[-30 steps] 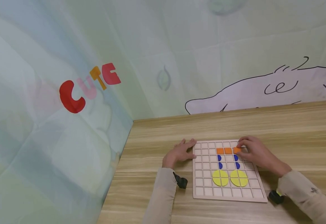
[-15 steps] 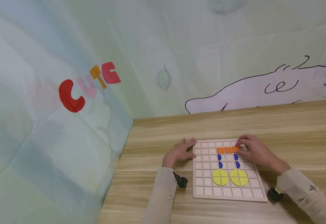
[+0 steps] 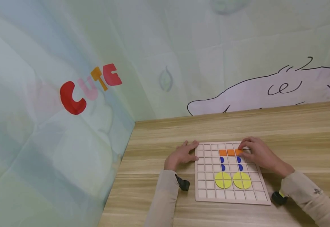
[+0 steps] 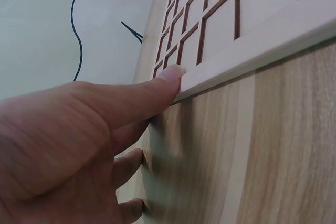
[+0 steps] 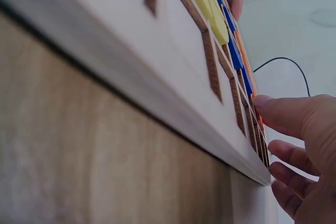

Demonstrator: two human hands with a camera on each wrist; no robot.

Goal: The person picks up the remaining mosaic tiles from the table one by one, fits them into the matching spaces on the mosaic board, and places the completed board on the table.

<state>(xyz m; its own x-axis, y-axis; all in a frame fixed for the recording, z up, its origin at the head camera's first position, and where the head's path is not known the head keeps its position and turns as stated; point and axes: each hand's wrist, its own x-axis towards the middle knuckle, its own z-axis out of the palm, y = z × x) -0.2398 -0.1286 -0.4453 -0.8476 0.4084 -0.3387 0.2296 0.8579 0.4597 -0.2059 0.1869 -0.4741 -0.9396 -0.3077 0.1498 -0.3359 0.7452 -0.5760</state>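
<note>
A pale wooden grid board (image 3: 207,200) lies on the table. My right hand (image 3: 258,153) is over its far right part, thumb and index finger pinching an orange square tile (image 3: 238,152) at the right end of a row of three. That tile sits in line with the other two orange squares. In the right wrist view the thumb (image 5: 273,109) touches the tile's edge. My left hand (image 3: 179,157) spreads at the board's left side; its thumb (image 4: 167,77) rests on the rim, with other fingers on the tabletop in the left wrist view.
Below the orange row, blue half-circle tiles (image 3: 222,160) stand in two columns. Yellow quarter-circle tiles (image 3: 219,183) form two discs nearer me. The wooden table (image 3: 153,138) meets a printed backdrop (image 3: 165,41) behind and at left. Each wrist wears a black camera (image 3: 183,184).
My right hand has shifted slightly left with the orange square tile, which now lies flush beside the other two. The left hand has stayed in place.
</note>
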